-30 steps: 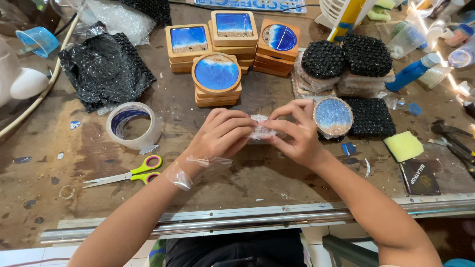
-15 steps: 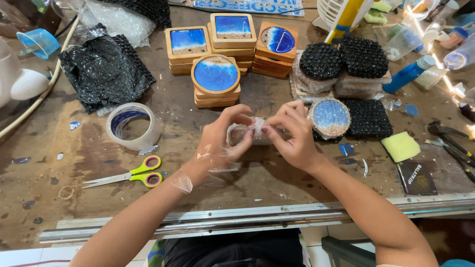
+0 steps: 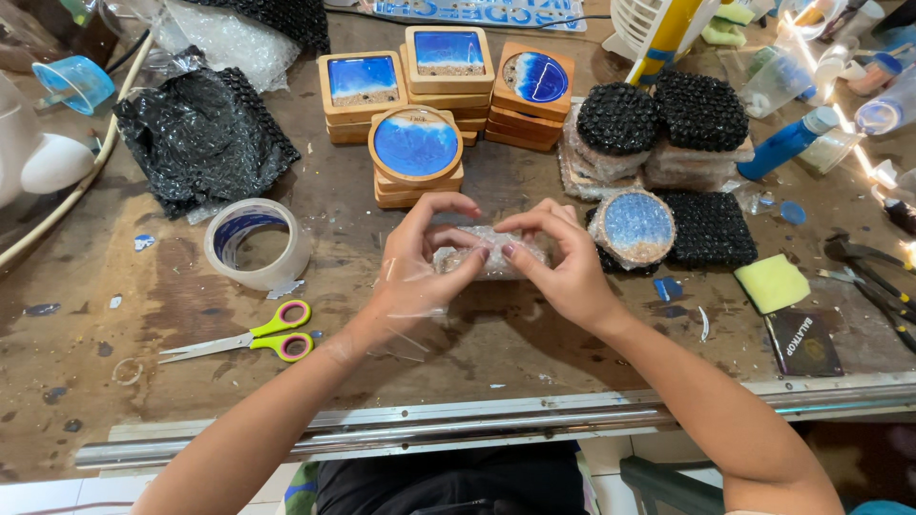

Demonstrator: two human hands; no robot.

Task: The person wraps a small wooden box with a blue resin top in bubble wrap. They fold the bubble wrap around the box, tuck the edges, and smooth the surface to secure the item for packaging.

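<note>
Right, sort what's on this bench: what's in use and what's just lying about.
In use:
left hand
right hand
bubble-wrapped bundle
tape strips stuck on the left forearm

Lying about:
tape roll
scissors
coaster stacks
black wrap
sponge

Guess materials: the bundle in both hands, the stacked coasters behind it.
Bundle: clear bubble wrap, likely plastic film; glossy dimples show, contents hidden. Coasters: apparently pale wood frames with glossy blue fill, perhaps resin; tan rims, reflective faces. Left hand and right hand pinch the bundle.

Left hand (image 3: 415,272) fingers lifted, bubble-wrapped bundle (image 3: 482,256) more exposed between hands.
</note>
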